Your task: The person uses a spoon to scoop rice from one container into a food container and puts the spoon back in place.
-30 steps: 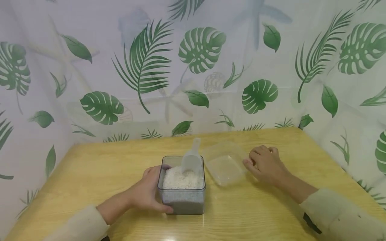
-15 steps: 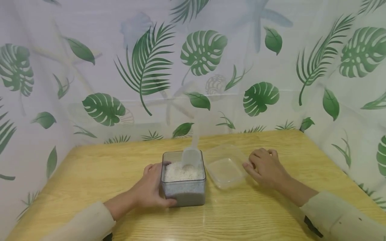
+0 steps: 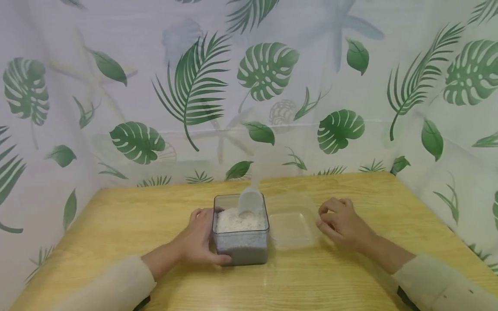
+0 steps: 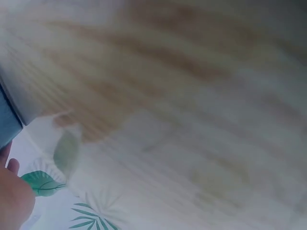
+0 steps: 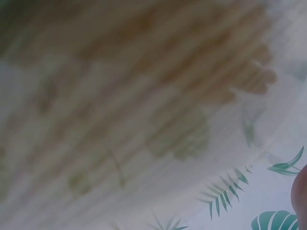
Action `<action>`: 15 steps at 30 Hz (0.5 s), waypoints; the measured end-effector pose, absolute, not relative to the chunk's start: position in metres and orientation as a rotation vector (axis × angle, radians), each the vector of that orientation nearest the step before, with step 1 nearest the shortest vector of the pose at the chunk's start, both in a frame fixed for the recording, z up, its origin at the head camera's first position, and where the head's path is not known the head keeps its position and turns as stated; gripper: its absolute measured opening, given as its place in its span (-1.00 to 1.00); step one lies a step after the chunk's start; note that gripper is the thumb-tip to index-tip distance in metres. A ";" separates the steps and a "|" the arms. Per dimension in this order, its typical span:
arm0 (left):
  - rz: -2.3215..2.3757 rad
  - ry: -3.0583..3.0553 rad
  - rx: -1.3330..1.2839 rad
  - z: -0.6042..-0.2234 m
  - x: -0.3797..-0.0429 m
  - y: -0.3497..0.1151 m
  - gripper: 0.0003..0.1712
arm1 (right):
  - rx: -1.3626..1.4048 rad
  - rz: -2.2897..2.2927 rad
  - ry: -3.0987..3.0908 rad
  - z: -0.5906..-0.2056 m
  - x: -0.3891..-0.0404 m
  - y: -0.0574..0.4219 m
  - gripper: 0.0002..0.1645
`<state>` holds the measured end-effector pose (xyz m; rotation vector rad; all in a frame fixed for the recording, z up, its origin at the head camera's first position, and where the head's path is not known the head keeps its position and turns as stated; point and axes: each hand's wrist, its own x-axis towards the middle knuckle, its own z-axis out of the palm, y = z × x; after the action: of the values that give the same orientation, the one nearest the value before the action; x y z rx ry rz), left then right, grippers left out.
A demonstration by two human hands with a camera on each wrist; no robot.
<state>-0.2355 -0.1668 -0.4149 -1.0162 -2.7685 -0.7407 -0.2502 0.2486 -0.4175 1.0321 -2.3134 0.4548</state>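
Observation:
A square, see-through grey container (image 3: pixel 249 255) of what looks like white rice (image 3: pixel 235 222) stands on the table. My left hand (image 3: pixel 200 242) grips its left side, with the thumb across the front and fingers behind. A white scoop (image 3: pixel 250 201) is stuck in the grains, its handle pointing up and back. Just right of it lies a clear plastic container (image 3: pixel 293 242), and my right hand (image 3: pixel 344 224) holds its right edge with curled fingers. The left wrist view catches only a corner of the grey container (image 4: pixel 8 120); a sliver of my right hand (image 5: pixel 300 196) appears in the right wrist view.
The wooden table (image 3: pixel 148 220) spreads around both containers. Behind it and along the sides hangs a white cloth (image 3: pixel 218 99) printed with green leaves. Reflections of the table fill most of both wrist views.
The grey container has been pushed slightly away, with the left hand on it. The clear container has turned to sit squarer beside it, the right hand at its edge. The camera view has shifted slightly.

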 end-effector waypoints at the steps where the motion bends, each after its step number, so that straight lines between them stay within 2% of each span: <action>1: -0.746 -2.771 -1.004 -0.415 -0.236 -0.167 0.33 | 1.049 0.468 -2.303 -0.418 -0.251 0.248 -0.47; 4: -0.741 -2.774 -0.988 -0.415 -0.236 -0.167 0.33 | 1.071 0.479 -2.278 -0.419 -0.252 0.248 -0.45; 15: -0.811 -2.770 -0.978 -0.419 -0.232 -0.167 0.35 | 1.110 0.476 -2.212 -0.423 -0.255 0.248 -0.58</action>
<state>-0.2316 -0.1667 -0.4191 -0.9779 -2.7701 -0.8110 -0.2546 0.2481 -0.4228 1.1102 -2.2120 0.4758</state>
